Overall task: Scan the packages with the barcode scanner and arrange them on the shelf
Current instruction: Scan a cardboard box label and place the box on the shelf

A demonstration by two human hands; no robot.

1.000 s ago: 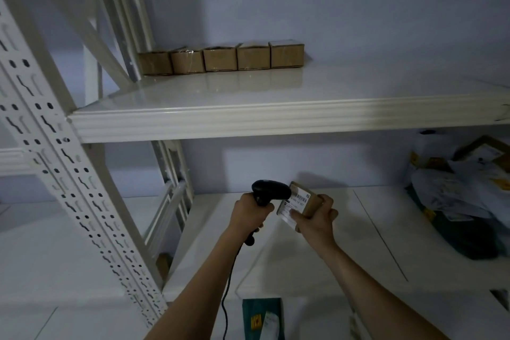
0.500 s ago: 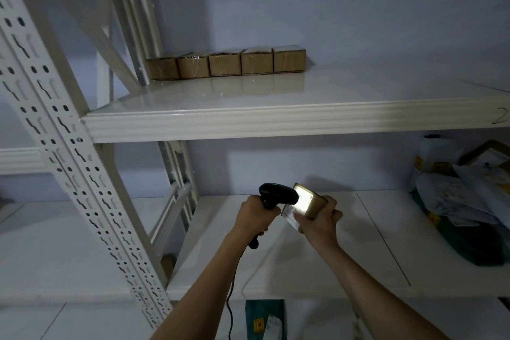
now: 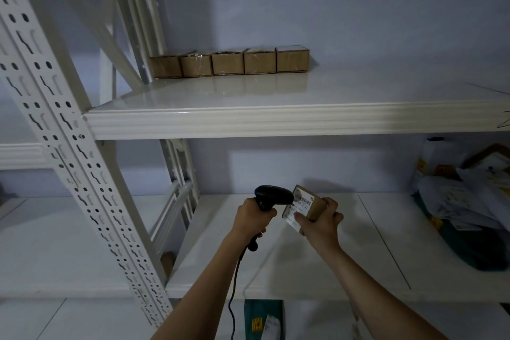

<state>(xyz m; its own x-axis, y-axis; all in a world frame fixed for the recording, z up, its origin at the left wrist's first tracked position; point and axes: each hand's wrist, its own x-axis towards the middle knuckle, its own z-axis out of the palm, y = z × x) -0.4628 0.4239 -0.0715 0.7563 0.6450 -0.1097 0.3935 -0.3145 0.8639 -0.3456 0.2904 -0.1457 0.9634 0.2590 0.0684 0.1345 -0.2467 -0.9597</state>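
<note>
My left hand grips the handle of a black corded barcode scanner, whose head points right at a small brown cardboard package. My right hand holds that package from below and behind, its white barcode label facing the scanner. Both hover above the lower shelf board. On the upper shelf, several matching small brown boxes stand side by side in a row at the back left.
A pile of white and green mailer bags and parcels fills the right end of the lower shelf. A perforated white upright slants across the left. A green parcel lies below the shelf edge.
The bright scanner light that lit the label half a second ago has gone out. My hands and the package have stayed almost in the same place.
</note>
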